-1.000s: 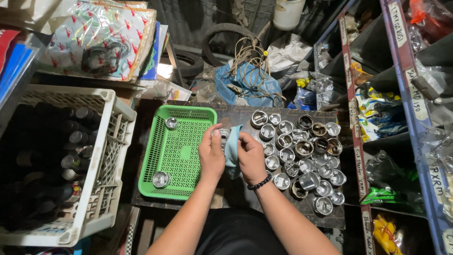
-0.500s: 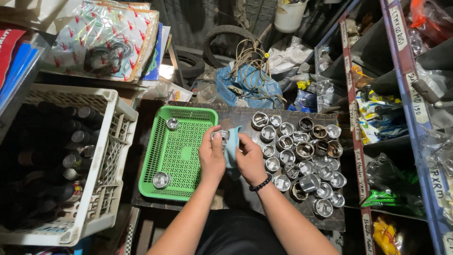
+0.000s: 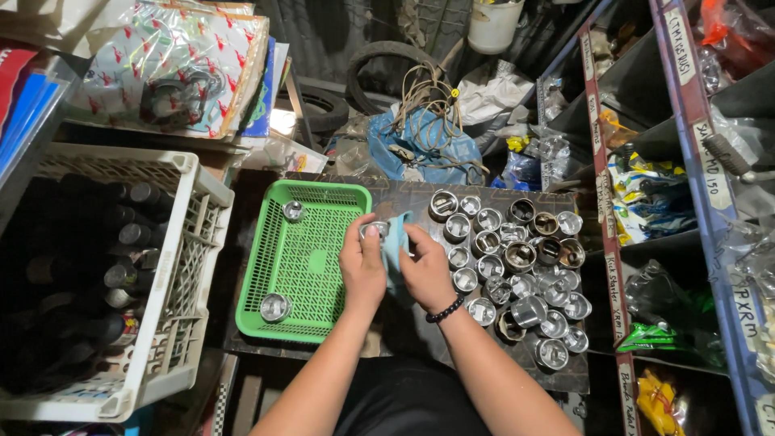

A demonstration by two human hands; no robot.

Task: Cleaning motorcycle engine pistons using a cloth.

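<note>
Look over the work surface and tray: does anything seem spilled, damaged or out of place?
Nothing stands out. The left hand holds a small metal cup against a blue cloth that the right hand grips. Two cups lie apart in the green tray; the rest cluster loosely, unspilled, on the dark board.

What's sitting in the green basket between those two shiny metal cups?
Nothing: in the head view the green basket shows only bare mesh between the metal cup near its far edge and the one near its front corner.
</note>
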